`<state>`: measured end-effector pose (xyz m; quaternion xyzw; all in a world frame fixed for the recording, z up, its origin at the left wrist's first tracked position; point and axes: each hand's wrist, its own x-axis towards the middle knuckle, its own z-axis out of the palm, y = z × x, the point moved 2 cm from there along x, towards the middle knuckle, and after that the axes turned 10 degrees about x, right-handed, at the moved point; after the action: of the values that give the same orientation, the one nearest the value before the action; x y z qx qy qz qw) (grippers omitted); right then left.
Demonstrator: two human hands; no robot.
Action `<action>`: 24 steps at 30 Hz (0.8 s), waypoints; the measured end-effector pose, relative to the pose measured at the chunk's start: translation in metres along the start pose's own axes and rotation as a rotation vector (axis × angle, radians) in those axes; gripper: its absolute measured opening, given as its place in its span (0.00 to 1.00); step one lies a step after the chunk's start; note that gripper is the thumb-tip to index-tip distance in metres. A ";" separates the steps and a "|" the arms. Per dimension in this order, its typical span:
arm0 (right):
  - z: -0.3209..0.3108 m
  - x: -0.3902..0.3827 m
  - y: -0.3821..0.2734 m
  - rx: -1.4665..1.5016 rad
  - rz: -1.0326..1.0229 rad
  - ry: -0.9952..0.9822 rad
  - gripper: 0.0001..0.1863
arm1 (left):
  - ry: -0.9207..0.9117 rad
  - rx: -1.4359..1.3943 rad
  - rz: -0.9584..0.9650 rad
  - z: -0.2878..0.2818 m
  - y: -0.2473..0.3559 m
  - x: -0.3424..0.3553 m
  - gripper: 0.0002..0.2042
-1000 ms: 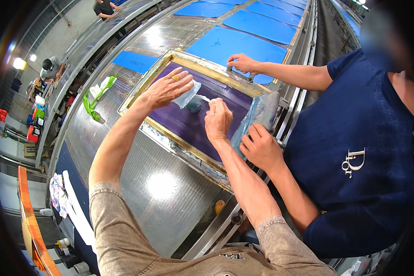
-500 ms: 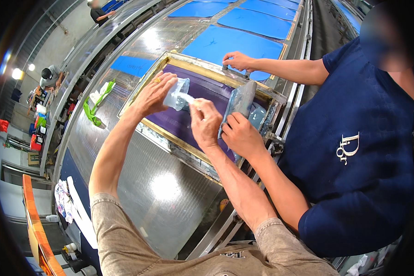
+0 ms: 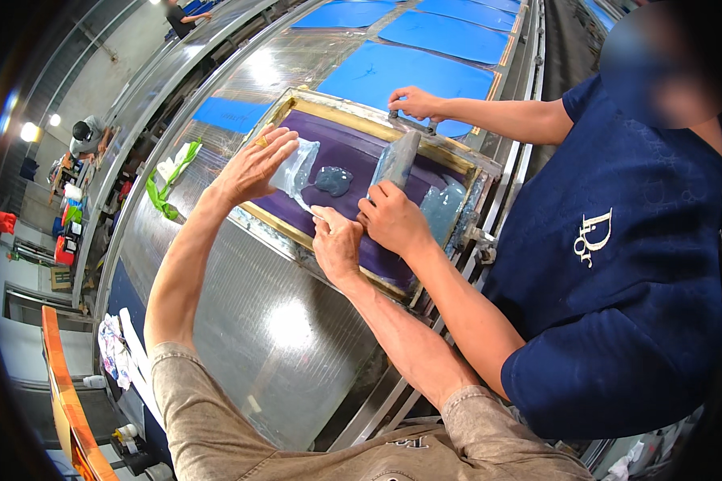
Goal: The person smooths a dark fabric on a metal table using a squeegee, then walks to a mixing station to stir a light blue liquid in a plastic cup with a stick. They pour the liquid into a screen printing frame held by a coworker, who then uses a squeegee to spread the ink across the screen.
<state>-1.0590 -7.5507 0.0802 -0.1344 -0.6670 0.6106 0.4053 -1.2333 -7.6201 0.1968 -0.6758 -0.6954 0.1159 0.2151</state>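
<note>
My left hand (image 3: 257,164) holds a translucent plastic cup (image 3: 298,170), tipped on its side over a printing screen. Its fingers stretch along the cup's far side. In my right hand (image 3: 337,247) is the thin end of a white spatula (image 3: 303,204), which reaches to the cup's lower edge. A puddle of grey-blue ink (image 3: 334,181) lies on the purple mesh (image 3: 297,207) just right of the cup. Around the mesh runs the screen frame (image 3: 285,230), yellowish inside. A co-worker's hand (image 3: 395,218) grips a squeegee (image 3: 396,160) close to my right hand.
The co-worker's other hand (image 3: 415,104) is at a handle on the frame's far side. More ink (image 3: 443,210) lies at the screen's right end. Blue sheets (image 3: 409,76) cover the long table beyond; a green strip (image 3: 164,188) lies left of the frame.
My right hand and the spatula have moved left and nearer to me, out of the cup's mouth. The cup is tipped further, and an ink puddle now shows. The co-worker's squeegee has shifted left.
</note>
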 end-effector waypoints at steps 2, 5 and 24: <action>-0.001 -0.005 0.000 -0.037 -0.040 0.043 0.08 | -0.005 -0.015 -0.021 0.001 0.000 -0.002 0.46; -0.004 -0.010 0.006 -0.080 -0.054 0.083 0.08 | -0.019 -0.005 -0.054 0.002 -0.001 -0.001 0.46; -0.008 -0.005 -0.006 0.044 0.122 0.084 0.10 | 0.075 -0.346 -0.714 0.038 0.028 -0.047 0.45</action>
<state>-1.0486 -7.5502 0.0831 -0.1914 -0.6262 0.6426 0.3979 -1.2263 -7.6601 0.1441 -0.4217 -0.8874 -0.1098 0.1503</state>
